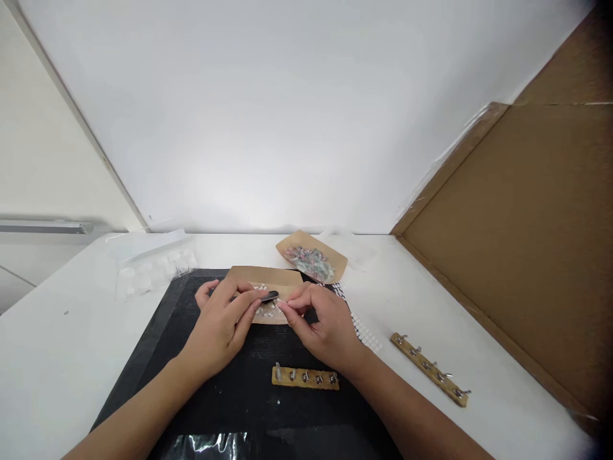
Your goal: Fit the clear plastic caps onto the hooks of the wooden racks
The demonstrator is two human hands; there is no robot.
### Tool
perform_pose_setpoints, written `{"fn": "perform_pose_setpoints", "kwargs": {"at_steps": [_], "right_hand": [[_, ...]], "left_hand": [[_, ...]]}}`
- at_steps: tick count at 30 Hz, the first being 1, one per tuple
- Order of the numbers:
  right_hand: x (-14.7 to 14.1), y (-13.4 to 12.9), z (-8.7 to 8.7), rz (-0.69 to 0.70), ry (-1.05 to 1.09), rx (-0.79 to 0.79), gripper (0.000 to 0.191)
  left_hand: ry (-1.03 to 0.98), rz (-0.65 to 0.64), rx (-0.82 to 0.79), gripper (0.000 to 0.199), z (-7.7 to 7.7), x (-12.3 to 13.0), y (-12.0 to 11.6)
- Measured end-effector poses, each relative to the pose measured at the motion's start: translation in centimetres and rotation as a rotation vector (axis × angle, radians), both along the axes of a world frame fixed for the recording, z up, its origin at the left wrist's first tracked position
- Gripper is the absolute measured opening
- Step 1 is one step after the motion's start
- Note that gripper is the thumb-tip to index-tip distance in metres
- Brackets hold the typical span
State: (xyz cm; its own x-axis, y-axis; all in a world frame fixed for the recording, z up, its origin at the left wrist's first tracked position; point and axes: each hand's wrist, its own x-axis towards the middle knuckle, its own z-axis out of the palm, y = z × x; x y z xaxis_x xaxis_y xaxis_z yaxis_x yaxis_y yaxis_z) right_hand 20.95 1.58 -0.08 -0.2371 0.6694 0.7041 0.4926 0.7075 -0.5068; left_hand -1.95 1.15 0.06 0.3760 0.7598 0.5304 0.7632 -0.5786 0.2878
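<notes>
My left hand [225, 319] is closed, its thumb and fingers pinching a small dark, glossy oval piece [270, 296]. Facing it, my right hand [322, 316] pinches something tiny and whitish [281, 303], too small to name. Both hands are over a brown paper tray [266, 275] that holds scattered small white bits [266, 310]. Below the hands, a short wooden strip [305, 378] lies on the black mat [239, 399]. Several small metal fittings stand on it, and a pale, upright piece is at its left end.
A second brown tray [339, 259] with wrapped multicoloured pieces stands behind. White squares [366, 333] lie along the mat's right edge. Another wooden strip [428, 369] with fittings is on the white table at right. Clear plastic packaging [156, 271] lies at left; a cardboard panel [517, 255] stands at right.
</notes>
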Motion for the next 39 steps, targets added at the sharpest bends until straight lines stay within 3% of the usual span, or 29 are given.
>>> {"fn": "perform_pose_setpoints", "kwargs": {"at_steps": [5,11,28,39], "right_hand": [[0.0,0.0,0.0,0.011,-0.03,0.054,0.017],[-0.1,-0.1,0.0,-0.028,-0.045,0.169,0.018],[0.1,-0.4,0.4,-0.036,-0.357,0.32,0.029],[0.1,-0.3,0.5,0.057,-0.344,0.355,0.031]], "left_hand": [[-0.334,-0.147,-0.233,0.034,-0.5,1.3,-1.2],[-0.567,-0.154,-0.37,0.029,-0.7,2.0,-1.5],[-0.65,-0.171,-0.312,0.016,-1.1,1.9,-1.6],[-0.599,-0.275,-0.325,0.018,-0.5,2.2,-1.7]]}}
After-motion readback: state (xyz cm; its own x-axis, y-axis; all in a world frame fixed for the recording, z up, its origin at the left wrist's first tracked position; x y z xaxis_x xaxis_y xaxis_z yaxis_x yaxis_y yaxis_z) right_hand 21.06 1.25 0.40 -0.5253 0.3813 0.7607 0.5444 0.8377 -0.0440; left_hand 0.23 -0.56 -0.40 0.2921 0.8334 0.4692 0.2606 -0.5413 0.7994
